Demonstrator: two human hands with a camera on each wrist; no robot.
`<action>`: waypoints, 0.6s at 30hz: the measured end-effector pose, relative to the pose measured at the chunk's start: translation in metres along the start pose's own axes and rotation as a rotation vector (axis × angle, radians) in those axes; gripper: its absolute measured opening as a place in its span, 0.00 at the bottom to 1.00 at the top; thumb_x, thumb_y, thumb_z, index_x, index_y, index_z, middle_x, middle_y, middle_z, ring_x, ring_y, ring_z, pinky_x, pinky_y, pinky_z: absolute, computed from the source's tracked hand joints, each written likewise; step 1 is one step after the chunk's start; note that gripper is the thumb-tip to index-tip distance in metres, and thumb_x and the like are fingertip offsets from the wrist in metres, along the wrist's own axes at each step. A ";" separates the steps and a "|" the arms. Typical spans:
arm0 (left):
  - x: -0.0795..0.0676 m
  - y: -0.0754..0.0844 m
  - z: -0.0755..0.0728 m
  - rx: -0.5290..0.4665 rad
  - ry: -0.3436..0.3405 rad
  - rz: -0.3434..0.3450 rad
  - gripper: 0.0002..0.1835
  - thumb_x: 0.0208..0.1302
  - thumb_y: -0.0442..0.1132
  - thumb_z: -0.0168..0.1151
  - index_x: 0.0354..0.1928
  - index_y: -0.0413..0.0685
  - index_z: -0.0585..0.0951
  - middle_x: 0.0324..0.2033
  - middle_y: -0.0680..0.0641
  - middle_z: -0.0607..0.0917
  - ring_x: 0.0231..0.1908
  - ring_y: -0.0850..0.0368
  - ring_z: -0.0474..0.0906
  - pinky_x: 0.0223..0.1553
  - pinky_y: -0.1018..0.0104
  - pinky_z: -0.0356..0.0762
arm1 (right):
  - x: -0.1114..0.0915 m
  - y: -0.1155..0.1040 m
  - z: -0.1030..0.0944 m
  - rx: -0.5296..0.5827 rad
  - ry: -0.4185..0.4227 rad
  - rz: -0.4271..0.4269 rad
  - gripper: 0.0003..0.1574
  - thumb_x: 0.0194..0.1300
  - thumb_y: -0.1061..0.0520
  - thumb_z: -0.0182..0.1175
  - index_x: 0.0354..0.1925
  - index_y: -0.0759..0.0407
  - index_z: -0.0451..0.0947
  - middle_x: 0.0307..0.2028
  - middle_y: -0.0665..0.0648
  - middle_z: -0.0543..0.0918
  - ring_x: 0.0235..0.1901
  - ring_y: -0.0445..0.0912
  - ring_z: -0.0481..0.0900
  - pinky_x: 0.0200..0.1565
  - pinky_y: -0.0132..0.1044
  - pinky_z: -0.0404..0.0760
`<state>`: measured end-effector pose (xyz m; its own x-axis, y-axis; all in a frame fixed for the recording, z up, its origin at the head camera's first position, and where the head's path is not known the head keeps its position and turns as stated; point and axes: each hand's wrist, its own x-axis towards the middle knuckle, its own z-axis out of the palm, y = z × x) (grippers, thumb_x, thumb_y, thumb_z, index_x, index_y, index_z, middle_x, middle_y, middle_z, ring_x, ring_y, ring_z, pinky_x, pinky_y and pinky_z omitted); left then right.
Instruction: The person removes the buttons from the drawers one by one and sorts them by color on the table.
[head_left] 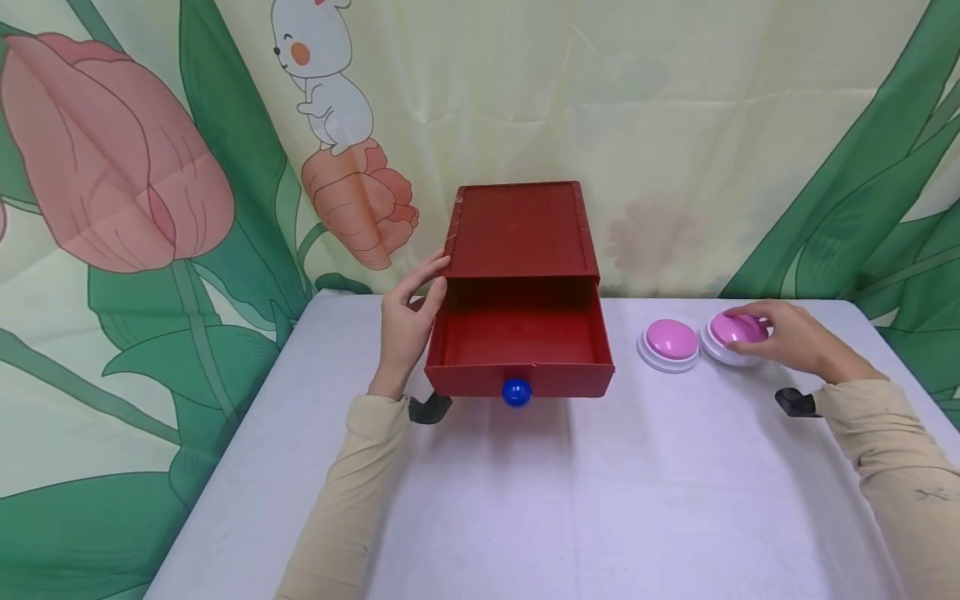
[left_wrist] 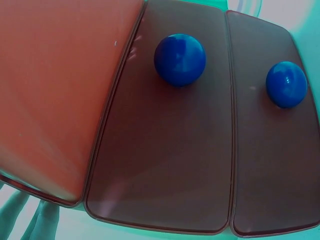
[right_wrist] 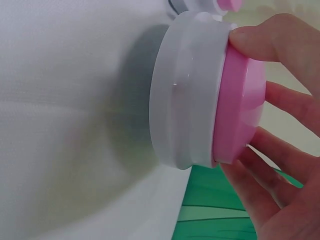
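A dark red drawer cabinet (head_left: pixel 517 229) stands at the back of the table. Its top drawer (head_left: pixel 521 381), with a blue knob (head_left: pixel 517 392), is pulled out and bare inside. My left hand (head_left: pixel 405 325) touches the cabinet's left side with fingers and thumb extended. Two lower drawer fronts (left_wrist: pixel 165 150), each with a blue knob, appear in the left wrist view. At the right, my right hand (head_left: pixel 795 333) holds a pink push button with a white base (right_wrist: pixel 185 95), fingers and thumb round its dome. Directly left of it sits a matching push button (head_left: pixel 671 340).
A white cloth covers the table (head_left: pixel 495 517), its back edge meeting a hanging printed curtain (head_left: pixel 675 125) with flowers, leaves and a rabbit. Black wrist mounts (head_left: pixel 797 402) sit under both wrists.
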<state>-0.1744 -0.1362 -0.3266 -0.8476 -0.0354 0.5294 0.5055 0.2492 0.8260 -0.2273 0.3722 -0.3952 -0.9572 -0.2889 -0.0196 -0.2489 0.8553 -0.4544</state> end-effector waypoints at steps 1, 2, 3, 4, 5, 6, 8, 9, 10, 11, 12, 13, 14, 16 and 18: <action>0.001 -0.005 0.000 0.000 0.003 0.004 0.20 0.71 0.36 0.59 0.62 0.40 0.79 0.64 0.44 0.78 0.60 0.50 0.77 0.51 0.63 0.83 | 0.000 0.001 0.001 0.002 -0.006 0.003 0.41 0.58 0.48 0.73 0.61 0.70 0.74 0.54 0.74 0.77 0.52 0.68 0.73 0.46 0.53 0.81; 0.002 -0.011 0.000 -0.002 0.005 0.009 0.20 0.71 0.38 0.59 0.62 0.42 0.79 0.64 0.46 0.78 0.60 0.51 0.77 0.51 0.61 0.83 | 0.000 0.001 0.002 0.000 -0.009 0.004 0.41 0.58 0.48 0.73 0.61 0.70 0.74 0.54 0.74 0.77 0.52 0.67 0.74 0.45 0.51 0.81; 0.003 -0.016 0.001 -0.004 0.007 0.014 0.20 0.71 0.39 0.59 0.62 0.45 0.79 0.64 0.48 0.78 0.60 0.53 0.77 0.51 0.59 0.83 | 0.000 0.002 0.002 -0.001 -0.012 0.007 0.41 0.58 0.48 0.73 0.61 0.71 0.74 0.54 0.73 0.78 0.52 0.67 0.74 0.45 0.49 0.80; 0.004 -0.021 0.001 -0.006 0.009 0.019 0.20 0.71 0.40 0.60 0.62 0.46 0.80 0.64 0.50 0.79 0.60 0.54 0.77 0.51 0.59 0.83 | 0.000 0.002 0.003 -0.003 -0.013 0.009 0.41 0.58 0.48 0.73 0.61 0.70 0.74 0.54 0.73 0.78 0.52 0.66 0.74 0.44 0.49 0.80; 0.005 -0.027 0.001 -0.008 0.011 0.024 0.20 0.70 0.41 0.60 0.62 0.49 0.80 0.64 0.52 0.79 0.59 0.56 0.77 0.51 0.59 0.83 | 0.000 0.003 0.003 -0.001 -0.021 0.015 0.41 0.58 0.48 0.73 0.61 0.71 0.74 0.54 0.73 0.78 0.52 0.66 0.74 0.45 0.49 0.81; 0.005 -0.032 0.001 -0.009 0.014 0.031 0.20 0.70 0.43 0.60 0.62 0.51 0.80 0.63 0.54 0.79 0.59 0.57 0.77 0.51 0.61 0.83 | -0.001 0.003 0.003 0.002 -0.029 0.024 0.42 0.58 0.47 0.73 0.62 0.71 0.73 0.54 0.73 0.77 0.52 0.67 0.73 0.45 0.51 0.82; 0.006 -0.033 0.001 -0.010 0.012 0.028 0.19 0.70 0.42 0.60 0.62 0.51 0.81 0.63 0.54 0.79 0.59 0.57 0.77 0.51 0.57 0.83 | -0.001 0.004 0.004 0.002 -0.033 0.028 0.43 0.58 0.47 0.73 0.62 0.71 0.73 0.54 0.74 0.77 0.52 0.67 0.73 0.45 0.54 0.82; 0.006 -0.033 0.001 -0.009 0.013 0.028 0.19 0.70 0.42 0.60 0.62 0.51 0.81 0.63 0.54 0.79 0.60 0.57 0.77 0.51 0.58 0.83 | -0.002 0.004 0.004 0.000 -0.032 0.026 0.43 0.58 0.47 0.73 0.62 0.71 0.73 0.54 0.74 0.77 0.52 0.67 0.74 0.46 0.55 0.82; 0.006 -0.033 0.001 -0.008 0.014 0.028 0.19 0.71 0.42 0.60 0.62 0.51 0.81 0.63 0.55 0.79 0.60 0.57 0.77 0.51 0.58 0.83 | -0.002 0.005 0.005 -0.002 -0.031 0.023 0.43 0.58 0.46 0.73 0.62 0.71 0.73 0.54 0.73 0.77 0.51 0.67 0.74 0.46 0.55 0.81; 0.006 -0.033 0.001 -0.007 0.015 0.030 0.19 0.71 0.42 0.60 0.62 0.51 0.81 0.63 0.55 0.79 0.60 0.58 0.77 0.51 0.57 0.83 | -0.001 0.005 0.006 -0.004 -0.028 0.021 0.43 0.58 0.46 0.73 0.61 0.71 0.73 0.53 0.73 0.77 0.51 0.67 0.74 0.46 0.55 0.81; 0.006 -0.033 0.001 -0.005 0.015 0.030 0.19 0.71 0.43 0.60 0.62 0.52 0.81 0.63 0.55 0.79 0.60 0.58 0.77 0.52 0.58 0.83 | -0.001 0.005 0.006 -0.009 -0.022 0.017 0.42 0.57 0.47 0.73 0.61 0.71 0.73 0.53 0.73 0.78 0.51 0.67 0.75 0.45 0.53 0.81; 0.006 -0.033 0.001 -0.005 0.015 0.030 0.19 0.71 0.43 0.60 0.62 0.52 0.81 0.63 0.55 0.79 0.60 0.58 0.77 0.52 0.57 0.83 | -0.001 0.005 0.007 -0.014 -0.016 0.011 0.42 0.57 0.47 0.74 0.61 0.71 0.74 0.52 0.72 0.78 0.50 0.66 0.75 0.44 0.51 0.81; 0.006 -0.033 0.001 -0.006 0.015 0.029 0.19 0.71 0.42 0.60 0.62 0.52 0.81 0.63 0.55 0.79 0.60 0.58 0.77 0.52 0.57 0.83 | -0.001 0.005 0.008 -0.017 -0.011 0.008 0.42 0.57 0.47 0.74 0.60 0.71 0.74 0.52 0.72 0.79 0.50 0.66 0.76 0.43 0.50 0.80; 0.005 -0.032 0.001 -0.008 0.016 0.025 0.19 0.70 0.42 0.60 0.62 0.51 0.81 0.63 0.55 0.79 0.60 0.58 0.77 0.52 0.57 0.83 | 0.000 0.005 0.009 -0.016 -0.009 0.008 0.41 0.57 0.47 0.74 0.60 0.70 0.74 0.51 0.71 0.79 0.50 0.66 0.76 0.43 0.48 0.80; 0.005 -0.032 0.001 -0.009 0.018 0.016 0.19 0.70 0.41 0.60 0.62 0.50 0.80 0.64 0.54 0.79 0.60 0.57 0.76 0.52 0.57 0.83 | 0.001 0.005 0.010 -0.011 -0.015 0.014 0.43 0.57 0.45 0.73 0.61 0.70 0.74 0.52 0.71 0.79 0.50 0.66 0.76 0.43 0.49 0.80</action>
<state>-0.1952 -0.1436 -0.3501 -0.8362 -0.0485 0.5462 0.5210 0.2408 0.8189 -0.2278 0.3722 -0.4064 -0.9583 -0.2830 -0.0391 -0.2370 0.8641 -0.4441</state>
